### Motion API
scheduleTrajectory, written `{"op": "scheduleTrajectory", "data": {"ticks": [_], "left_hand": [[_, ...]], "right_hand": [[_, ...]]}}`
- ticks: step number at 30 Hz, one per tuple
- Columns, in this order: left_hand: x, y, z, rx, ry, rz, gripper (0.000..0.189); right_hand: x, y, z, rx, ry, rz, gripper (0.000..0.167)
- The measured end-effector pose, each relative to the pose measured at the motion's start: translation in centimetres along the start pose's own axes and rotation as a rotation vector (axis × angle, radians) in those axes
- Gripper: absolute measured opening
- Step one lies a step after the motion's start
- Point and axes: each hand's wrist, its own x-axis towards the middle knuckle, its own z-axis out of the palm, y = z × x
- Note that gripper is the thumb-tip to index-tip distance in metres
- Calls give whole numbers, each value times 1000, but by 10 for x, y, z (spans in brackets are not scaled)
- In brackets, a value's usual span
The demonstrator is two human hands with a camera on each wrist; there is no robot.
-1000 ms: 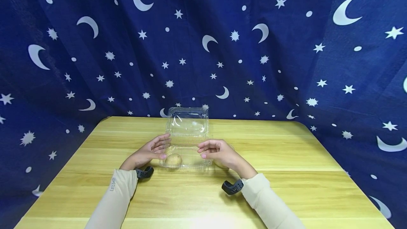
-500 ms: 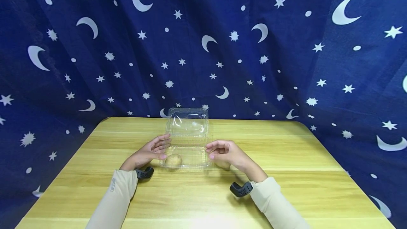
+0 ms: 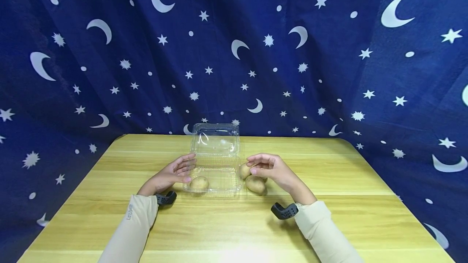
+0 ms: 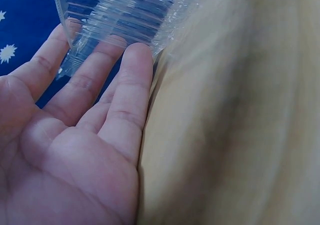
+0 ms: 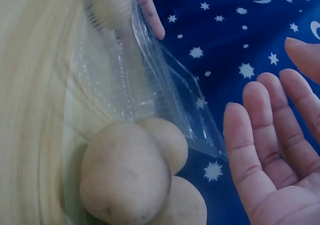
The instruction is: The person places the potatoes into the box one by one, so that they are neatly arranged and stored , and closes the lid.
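A clear plastic clamshell container [image 3: 224,181] lies with its lid [image 3: 215,140] raised at the back. One potato [image 3: 199,184] sits in the left part of its base. My left hand [image 3: 173,175] is at the container's left side; in the left wrist view its extended fingers [image 4: 127,92] touch the ridged plastic wall. Just right of the container, three potatoes lie together, the largest-looking potato [image 5: 125,175] nearest the right wrist camera. Over them hovers my right hand [image 3: 274,169], fingers loosely spread and holding nothing; it partly hides the rear potatoes in the head view.
The wooden table [image 3: 204,230] extends to both sides and in front of the container. Behind it hangs a dark blue curtain [image 3: 219,52] with moons and stars. Each wrist wears a black band [image 3: 284,211].
My right hand has moved right, from over the container's right side to over the potatoes, uncovering more of them. The left hand, container and potato inside have stayed put.
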Motion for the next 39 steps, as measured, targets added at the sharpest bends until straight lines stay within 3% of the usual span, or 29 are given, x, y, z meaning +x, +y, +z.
{"op": "scheduleTrajectory", "data": {"ticks": [8,17,25,39], "left_hand": [[-1,1,1,-2,1,-1,98],[-2,1,1,-18,1,-7,98],[-1,3,1,-14,2,-9,99],[0,3,2,-5,8,0,97]], "right_hand": [[0,6,-11,-20,92,-73,34],[0,23,-23,-18,156,-133,35],[-1,35,-32,-65,196,5,41],[-6,58,-45,-46,64,184,66]]}}
